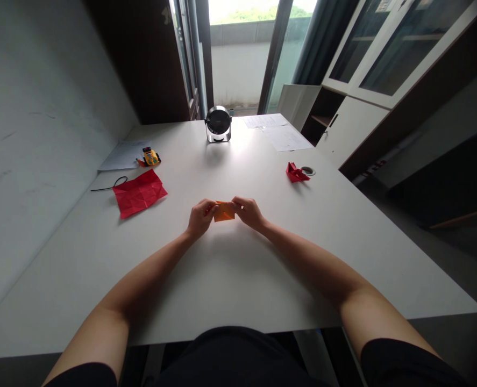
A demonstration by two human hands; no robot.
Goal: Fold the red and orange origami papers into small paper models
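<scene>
Between my hands is a small piece of folded orange paper (pixel 224 212), held up in front of me over the white table (pixel 238 279). My left hand (pixel 201 216) pinches its left edge, thumb towards the paper. At the right edge, the fingers of my right hand (pixel 249 210) are closed on the same paper. A short flap shows along its top edge. Some of the fingertips are hidden behind or against the paper.
A creased red paper sheet (pixel 140 193) lies left, beside a black cord (pixel 108 188) and a small yellow toy (pixel 151 156). Right are a folded red paper shape (pixel 297 172) and a roll of tape (pixel 308 171). A round black fan-like device (pixel 218 122) and printed papers (pixel 286 138) are at the back.
</scene>
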